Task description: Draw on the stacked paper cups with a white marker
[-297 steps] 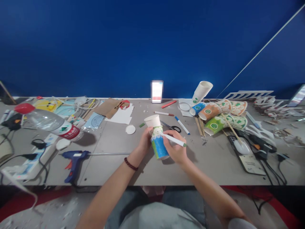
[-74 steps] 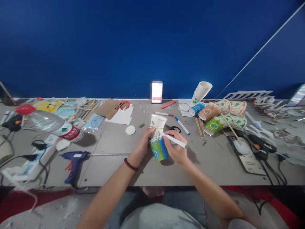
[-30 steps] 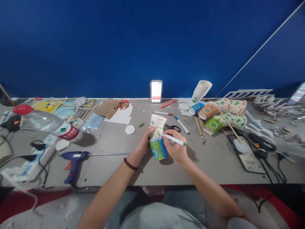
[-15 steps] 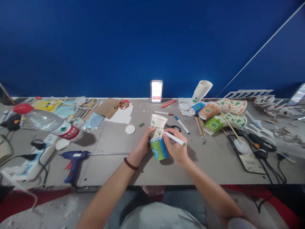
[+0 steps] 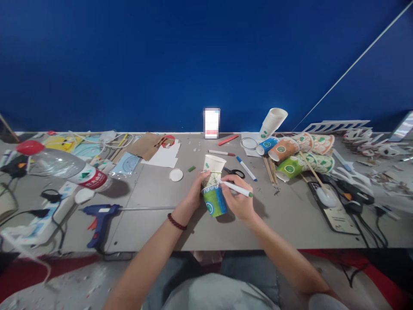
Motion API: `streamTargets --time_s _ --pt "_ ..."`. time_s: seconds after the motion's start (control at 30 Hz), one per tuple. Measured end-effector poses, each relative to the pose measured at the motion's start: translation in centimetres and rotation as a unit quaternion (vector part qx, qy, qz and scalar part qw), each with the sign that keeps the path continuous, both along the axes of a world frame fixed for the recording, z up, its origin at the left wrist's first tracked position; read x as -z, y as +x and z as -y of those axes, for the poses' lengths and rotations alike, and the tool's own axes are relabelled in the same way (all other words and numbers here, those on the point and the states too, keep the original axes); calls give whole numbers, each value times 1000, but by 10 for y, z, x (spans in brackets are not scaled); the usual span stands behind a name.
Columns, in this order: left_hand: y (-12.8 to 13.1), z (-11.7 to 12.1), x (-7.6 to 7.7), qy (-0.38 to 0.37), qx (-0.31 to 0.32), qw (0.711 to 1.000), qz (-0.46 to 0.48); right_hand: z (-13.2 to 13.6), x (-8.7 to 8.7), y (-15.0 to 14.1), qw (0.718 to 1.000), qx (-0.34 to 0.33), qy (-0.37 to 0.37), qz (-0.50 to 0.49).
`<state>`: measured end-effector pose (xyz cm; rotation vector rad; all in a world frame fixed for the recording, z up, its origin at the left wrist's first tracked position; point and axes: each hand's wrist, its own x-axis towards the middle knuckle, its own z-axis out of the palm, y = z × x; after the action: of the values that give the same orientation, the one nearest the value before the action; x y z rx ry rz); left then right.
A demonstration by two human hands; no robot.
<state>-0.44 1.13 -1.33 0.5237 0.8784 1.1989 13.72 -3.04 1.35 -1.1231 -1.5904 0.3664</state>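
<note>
My left hand [image 5: 194,191] is wrapped around the left side of joined paper cups [image 5: 214,202], held tilted over the table. The lower cup is coloured green and blue; the middle part carries green line drawing, and the white cup on top opens upward. In my right hand [image 5: 240,202] is a white marker [image 5: 236,188] with a green end, pinched like a pen. Its tip meets the right side of the middle part; the exact contact is hidden by my fingers. A green marker cap [image 5: 192,168] and a white paper disc [image 5: 176,175] lie to the left.
A blue glue gun [image 5: 102,215] and a plastic bottle [image 5: 69,165] lie on the left. Blue marker [image 5: 246,168], brown marker [image 5: 222,153] and black scissors [image 5: 237,173] are behind my hands. Coloured cups [image 5: 290,167] and a cup stack [image 5: 273,122] are on the right.
The marker has shifted slightly down along the middle part of the cups, its tail now tilted a little less. My left hand keeps its hold.
</note>
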Motion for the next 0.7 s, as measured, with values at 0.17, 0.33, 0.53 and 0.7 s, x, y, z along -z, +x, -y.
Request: streamTargets --time_s 0.17,0.33,0.53,0.7 --pt "0 0 1 -1 -10 1000 -10 0 2 0 1000 1 -5 -11" --pt "0 -1 2 -15 11 1000 2 -2 9 -1 998 11 -30 -50" --pt "-1 0 3 -15 9 1000 3 -3 12 -1 996 7 -53 -67" --pt "-1 1 0 -14 15 1000 8 -3 13 -1 996 5 -56 -71"
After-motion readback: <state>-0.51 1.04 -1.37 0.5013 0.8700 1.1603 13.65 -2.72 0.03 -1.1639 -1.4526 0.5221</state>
